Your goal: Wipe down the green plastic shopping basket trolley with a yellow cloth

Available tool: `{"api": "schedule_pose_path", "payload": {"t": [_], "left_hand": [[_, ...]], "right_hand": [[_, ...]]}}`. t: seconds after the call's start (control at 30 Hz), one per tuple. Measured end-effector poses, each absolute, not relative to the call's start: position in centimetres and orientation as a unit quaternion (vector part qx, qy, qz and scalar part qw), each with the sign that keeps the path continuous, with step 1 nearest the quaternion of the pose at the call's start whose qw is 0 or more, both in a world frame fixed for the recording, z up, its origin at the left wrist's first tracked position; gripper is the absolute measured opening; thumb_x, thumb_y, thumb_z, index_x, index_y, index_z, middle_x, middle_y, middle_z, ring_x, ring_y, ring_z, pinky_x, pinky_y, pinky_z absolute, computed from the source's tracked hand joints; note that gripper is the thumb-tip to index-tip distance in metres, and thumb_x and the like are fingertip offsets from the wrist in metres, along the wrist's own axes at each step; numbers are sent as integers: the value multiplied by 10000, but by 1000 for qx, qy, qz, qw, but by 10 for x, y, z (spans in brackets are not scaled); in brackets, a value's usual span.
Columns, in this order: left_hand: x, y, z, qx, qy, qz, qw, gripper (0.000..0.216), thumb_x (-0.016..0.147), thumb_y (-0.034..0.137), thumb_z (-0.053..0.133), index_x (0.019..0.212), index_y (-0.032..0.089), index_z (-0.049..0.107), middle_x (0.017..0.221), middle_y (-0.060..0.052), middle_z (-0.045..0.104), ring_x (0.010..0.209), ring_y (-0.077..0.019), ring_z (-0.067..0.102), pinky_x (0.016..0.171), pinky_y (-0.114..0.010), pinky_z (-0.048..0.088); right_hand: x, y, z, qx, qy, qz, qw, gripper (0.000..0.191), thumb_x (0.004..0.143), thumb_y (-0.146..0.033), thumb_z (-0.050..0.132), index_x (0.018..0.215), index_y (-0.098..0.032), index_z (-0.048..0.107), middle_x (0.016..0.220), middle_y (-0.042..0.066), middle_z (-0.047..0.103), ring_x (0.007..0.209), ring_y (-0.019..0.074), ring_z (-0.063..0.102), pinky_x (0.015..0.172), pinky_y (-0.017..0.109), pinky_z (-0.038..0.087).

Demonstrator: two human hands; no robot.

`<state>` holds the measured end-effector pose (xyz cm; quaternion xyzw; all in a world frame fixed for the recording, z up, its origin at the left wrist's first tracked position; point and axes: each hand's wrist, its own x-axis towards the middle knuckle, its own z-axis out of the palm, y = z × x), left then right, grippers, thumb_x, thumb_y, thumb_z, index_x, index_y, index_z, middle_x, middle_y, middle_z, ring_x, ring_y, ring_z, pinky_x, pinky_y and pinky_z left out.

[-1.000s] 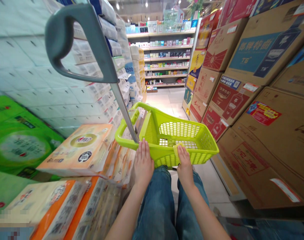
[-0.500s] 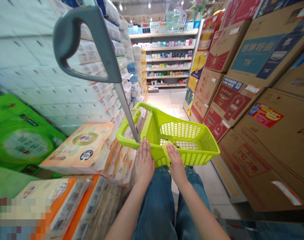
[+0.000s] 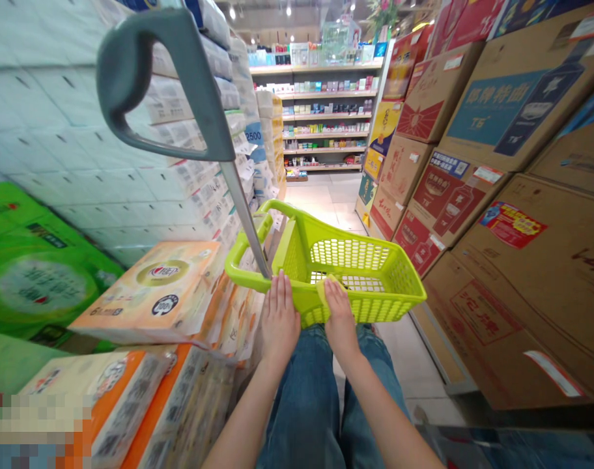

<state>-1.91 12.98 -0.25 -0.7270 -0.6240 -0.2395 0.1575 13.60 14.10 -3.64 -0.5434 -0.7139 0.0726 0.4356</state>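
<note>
A lime-green shopping basket (image 3: pixel 382 307) with lattice walls stands tilted across the aisle in front of my knees. Its long pull handle (image 3: pixel 204 98), a grey grip on a metal rod, rises to the upper left. My left hand (image 3: pixel 281 319) lies flat with straight fingers on the near side of the basket, just below the foot of the rod. A yellow cloth (image 3: pixel 322 290) is under the fingers of my right hand (image 3: pixel 340 319), which presses it against the basket's near rim. Most of the cloth is hidden by those fingers.
Packs of tissue (image 3: pixel 153 277) are stacked close on the left, with a white wall of packs (image 3: pixel 82 163) behind. Cardboard cartons (image 3: pixel 512 273) line the right side. Stocked shelves (image 3: pixel 326 94) stand at the aisle's far end, beyond a tiled floor (image 3: pixel 339 195).
My right hand has shifted slightly left along the rim with the cloth, and more yellow shows beside the fingers. The whole view has slid a little left. My left hand stays on the basket.
</note>
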Motion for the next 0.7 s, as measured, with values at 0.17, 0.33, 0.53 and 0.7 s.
{"api": "schedule_pose_path", "payload": {"t": [0.17,0.33,0.53,0.7], "left_hand": [[-18,132,-7,-721,-626,-239,174,797,891,100,420,1582,61,26,1652,-161,191,1540,-254,136,1218,-451,284],[-18,130,-4,-725,-626,-241,159,825,858,116,469,1582,62,78,1648,-162,207,1540,-257,136,1220,-448,279],[-17,128,1,-725,-627,-240,155,880,826,127,500,1583,63,57,1656,-156,181,1539,-269,145,1230,-452,257],[-16,128,1,-726,-626,-239,157,880,820,125,509,1581,51,72,1652,-162,190,1540,-268,142,1231,-449,260]], "right_hand": [[89,150,-12,-478,-759,103,431,898,680,85,346,1544,-162,344,1561,108,431,1492,205,309,1238,499,283],[115,144,-25,-481,-761,90,426,924,692,90,317,1566,-206,283,1570,83,420,1494,183,302,1231,496,298],[180,133,-52,-521,-738,51,425,983,675,106,301,1581,-265,219,1582,66,402,1499,181,289,1230,515,292],[199,131,-56,-532,-736,23,419,963,691,94,315,1581,-261,225,1565,78,427,1486,194,319,1213,510,330]]}}
